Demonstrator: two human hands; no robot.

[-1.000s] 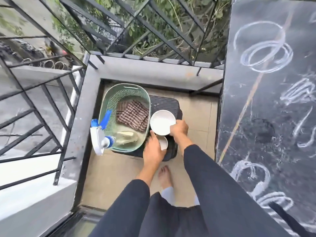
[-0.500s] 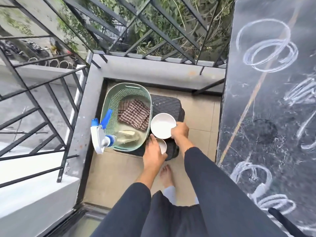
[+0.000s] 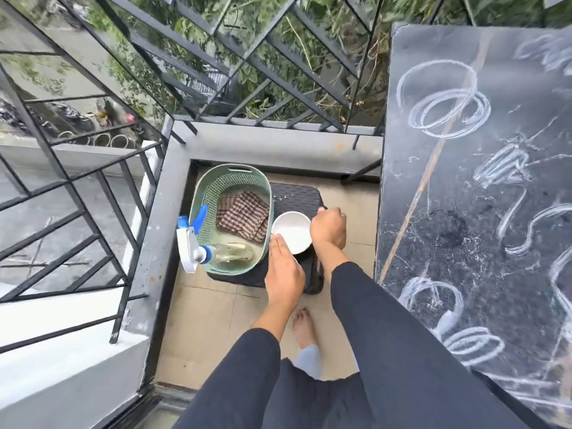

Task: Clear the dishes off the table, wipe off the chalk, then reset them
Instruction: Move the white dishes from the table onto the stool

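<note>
A large white bowl [image 3: 291,230] sits on a black plastic stool [image 3: 294,196] beside the table. My right hand [image 3: 328,228] grips the bowl's right rim with curled fingers. My left hand [image 3: 284,274] lies flat, fingers straight, over a smaller white bowl [image 3: 296,261]. Only a sliver of that bowl shows, and the fingertips reach the large bowl's near edge. The black table [image 3: 483,193] on the right carries white chalk loops and scribbles [image 3: 442,100] and no dishes in view.
A green basket [image 3: 204,193] on the stool holds a checked cloth [image 3: 243,215] and a spray bottle [image 3: 198,243] with a white and blue head. Black railings enclose the balcony at left and ahead. My bare foot [image 3: 305,326] stands on the tile floor.
My left hand has slid forward over the small bowl, hiding most of it. My right hand stays at the large bowl's right rim. The view has tilted slightly.
</note>
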